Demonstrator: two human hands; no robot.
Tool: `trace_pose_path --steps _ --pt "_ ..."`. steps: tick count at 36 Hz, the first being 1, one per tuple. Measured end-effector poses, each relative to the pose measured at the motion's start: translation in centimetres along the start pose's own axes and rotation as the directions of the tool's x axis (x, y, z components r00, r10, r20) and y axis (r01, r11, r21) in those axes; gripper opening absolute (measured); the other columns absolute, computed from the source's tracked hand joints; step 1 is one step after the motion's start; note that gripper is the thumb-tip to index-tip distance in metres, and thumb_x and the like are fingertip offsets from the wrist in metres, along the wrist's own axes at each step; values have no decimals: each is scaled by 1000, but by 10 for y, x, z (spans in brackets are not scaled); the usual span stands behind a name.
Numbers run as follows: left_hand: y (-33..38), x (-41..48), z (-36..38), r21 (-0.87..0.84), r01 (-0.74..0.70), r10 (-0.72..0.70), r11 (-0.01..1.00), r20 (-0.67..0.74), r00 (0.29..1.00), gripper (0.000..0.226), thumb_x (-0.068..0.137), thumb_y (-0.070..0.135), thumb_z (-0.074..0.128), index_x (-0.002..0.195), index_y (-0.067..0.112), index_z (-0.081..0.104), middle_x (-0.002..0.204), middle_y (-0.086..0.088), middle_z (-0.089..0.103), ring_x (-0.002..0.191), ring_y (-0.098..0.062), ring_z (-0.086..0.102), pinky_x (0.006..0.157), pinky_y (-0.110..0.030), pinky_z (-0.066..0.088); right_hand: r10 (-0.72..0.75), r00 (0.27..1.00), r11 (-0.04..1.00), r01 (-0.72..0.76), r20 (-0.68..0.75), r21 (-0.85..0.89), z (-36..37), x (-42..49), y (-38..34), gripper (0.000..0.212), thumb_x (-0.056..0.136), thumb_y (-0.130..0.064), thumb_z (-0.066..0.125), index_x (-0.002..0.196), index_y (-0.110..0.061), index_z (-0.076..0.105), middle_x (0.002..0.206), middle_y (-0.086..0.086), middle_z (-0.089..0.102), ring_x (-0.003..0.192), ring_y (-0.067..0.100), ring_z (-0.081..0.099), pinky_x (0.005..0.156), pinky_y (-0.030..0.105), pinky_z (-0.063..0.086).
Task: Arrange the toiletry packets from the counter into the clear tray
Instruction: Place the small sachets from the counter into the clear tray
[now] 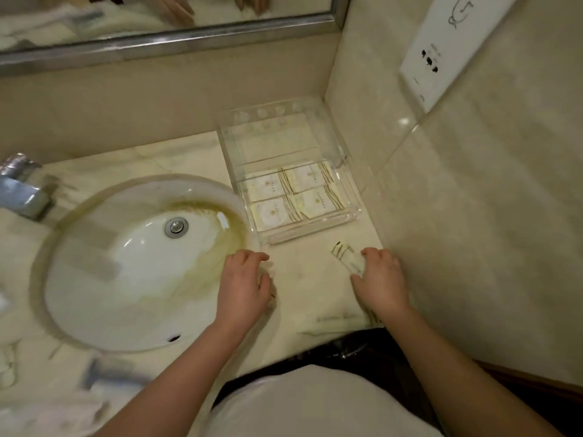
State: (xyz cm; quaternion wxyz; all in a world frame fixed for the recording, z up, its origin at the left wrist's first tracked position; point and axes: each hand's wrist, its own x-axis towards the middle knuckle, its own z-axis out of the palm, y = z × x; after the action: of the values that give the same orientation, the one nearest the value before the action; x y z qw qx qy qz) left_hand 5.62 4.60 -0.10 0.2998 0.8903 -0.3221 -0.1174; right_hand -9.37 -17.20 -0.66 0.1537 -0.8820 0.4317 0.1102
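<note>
Head view: right hand (381, 280) pinches a packet (347, 258) at lower right; left hand (243, 288) rests flat, fingers spread, on the counter (306, 279); four packets (295, 193) lie in the clear tray (353, 197).

Glossy marble-look counter (303, 279), clear hard plastic tray (353, 197), shiny white ceramic basin (132, 263), packets (295, 195) possibly matt paper.

A bathroom, seemingly in a hotel: an oval sink (142, 263) set in a marble counter (303, 298), a framed mirror (164, 20) above, and boxed toiletry packets (296, 195) in a clear tray (350, 216).
</note>
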Motion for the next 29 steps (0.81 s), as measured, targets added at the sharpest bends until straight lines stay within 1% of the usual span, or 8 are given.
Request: trace_pose_path --steps 5,10,15,18,22,26,28,29 --pt "-23 -48 -8 104 151 -162 983 102 982 35 80 17 71 114 12 65 103 -7 61 92 -27 60 76 -35 50 -2 1000 997 2 9 80 1 8 0 45 82 -22 72 123 -15 56 115 15 60 107 33 53 88 38 44" --pt "-27 -77 -1 288 251 -297 924 129 946 38 73 31 78 106 19 64 92 0 56 83 -23 54 63 -33 42 -38 995 999 36 90 32 -6 20 -3 36 85 -29 67 118 -16 62 110 10 68 98 31 63 81 35 52" --pt "-19 -78 6 236 336 -371 912 123 920 38 74 28 77 108 20 63 94 2 61 84 -19 57 68 -34 48 -68 994 966 44 85 256 -9 13 -11 25 85 -23 61 110 -22 67 103 -4 68 79 17 57 57 26 39" --pt "-13 -77 6 219 384 -420 897 153 894 24 78 26 72 100 18 68 86 5 53 76 -15 52 63 -30 41 -102 993 903 68 59 425 -21 6 -20 13 83 -19 57 86 -27 67 81 -10 67 68 16 61 50 27 44" --pt "-4 -84 -1 135 342 -353 930 73 933 4 80 18 71 83 20 69 79 7 51 74 -14 52 61 -25 35 -263 964 761 235 -43 604 -37 -5 -39 16 84 -16 60 77 -30 65 82 -10 63 76 11 59 58 22 41" --pt "11 -91 -19 -135 303 -323 943 -167 931 25 73 7 80 69 29 67 83 8 52 83 -6 50 71 -12 34 -400 876 639 478 -271 603 -51 -21 -53 19 80 -8 73 87 -27 74 101 -9 56 106 9 46 87 4 31" --pt "19 -94 -29 -238 264 -321 935 -250 913 35 71 4 81 68 36 68 89 9 51 91 -2 48 77 -6 33 -421 837 557 542 -348 630 -57 -31 -56 37 75 4 71 84 -31 76 110 -11 53 113 7 42 97 4 26" --pt "23 -94 -34 -285 234 -314 930 -278 908 40 70 1 81 69 39 69 90 11 50 94 -4 48 78 -6 33 -427 822 512 562 -376 650 -60 -35 -57 45 72 10 69 82 -34 75 114 -13 52 117 8 43 101 10 30"
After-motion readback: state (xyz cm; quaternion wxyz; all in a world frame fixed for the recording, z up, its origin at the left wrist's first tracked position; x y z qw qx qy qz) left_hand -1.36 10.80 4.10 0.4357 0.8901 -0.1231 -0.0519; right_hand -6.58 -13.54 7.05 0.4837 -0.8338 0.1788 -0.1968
